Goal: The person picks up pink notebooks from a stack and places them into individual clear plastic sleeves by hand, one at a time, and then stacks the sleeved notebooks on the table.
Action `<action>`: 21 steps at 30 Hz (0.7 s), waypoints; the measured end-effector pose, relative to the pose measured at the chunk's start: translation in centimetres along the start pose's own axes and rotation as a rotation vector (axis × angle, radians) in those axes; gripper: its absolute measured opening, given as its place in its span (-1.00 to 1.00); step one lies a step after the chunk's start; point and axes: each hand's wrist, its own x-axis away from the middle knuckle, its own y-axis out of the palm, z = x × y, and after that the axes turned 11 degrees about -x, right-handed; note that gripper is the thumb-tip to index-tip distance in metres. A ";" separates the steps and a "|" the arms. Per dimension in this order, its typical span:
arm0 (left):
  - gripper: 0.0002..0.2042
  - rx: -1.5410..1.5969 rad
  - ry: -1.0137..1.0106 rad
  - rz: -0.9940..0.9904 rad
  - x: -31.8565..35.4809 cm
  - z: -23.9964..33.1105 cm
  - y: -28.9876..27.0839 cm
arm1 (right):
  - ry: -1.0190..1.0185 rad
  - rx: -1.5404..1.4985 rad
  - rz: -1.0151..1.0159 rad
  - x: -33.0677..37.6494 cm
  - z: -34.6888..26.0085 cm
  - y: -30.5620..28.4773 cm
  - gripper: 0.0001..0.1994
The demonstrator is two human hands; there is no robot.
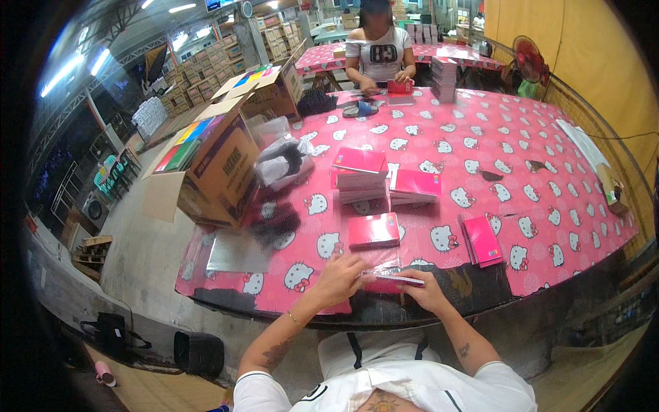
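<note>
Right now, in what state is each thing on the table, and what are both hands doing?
left hand: gripping the pink booklet's left end
right hand: gripping its right end
pink booklet: closed, held at the table edge
cardboard box: flaps open, on the table's left edge
stacks of pink booklets: closed, piled flat
red fan: upright; running or not, cannot tell

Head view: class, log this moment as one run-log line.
left hand: on pink booklet | right hand: gripping booklet | table: pink booklet stacks
</note>
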 end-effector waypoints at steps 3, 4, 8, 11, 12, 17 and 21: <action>-0.64 -0.106 -0.002 -0.110 0.0 0.1 0.0 | -0.035 0.036 0.014 0.1 -0.2 0.3 -0.74; -0.58 -0.152 -0.005 -0.136 -0.2 0.5 -0.3 | -0.027 0.035 0.032 0.1 -0.3 0.6 -0.75; -0.30 -0.484 -0.170 0.123 1.4 5.5 2.0 | 0.104 -0.170 0.248 0.7 -2.8 3.3 -0.76; -0.18 -0.399 -0.151 0.088 5.8 6.6 6.6 | 0.004 -0.137 0.264 0.8 -2.7 3.7 -0.74; -0.17 -0.434 -0.191 0.124 4.0 5.8 5.6 | -0.048 -0.064 0.250 0.7 -2.2 3.6 -0.73; -0.13 -0.365 -0.167 0.115 4.5 6.3 5.5 | 0.114 -0.253 0.277 0.8 -3.8 3.7 -0.71; -0.12 -0.414 -0.126 0.155 3.7 6.2 5.4 | -0.103 -0.026 0.101 1.4 -2.2 4.0 -0.70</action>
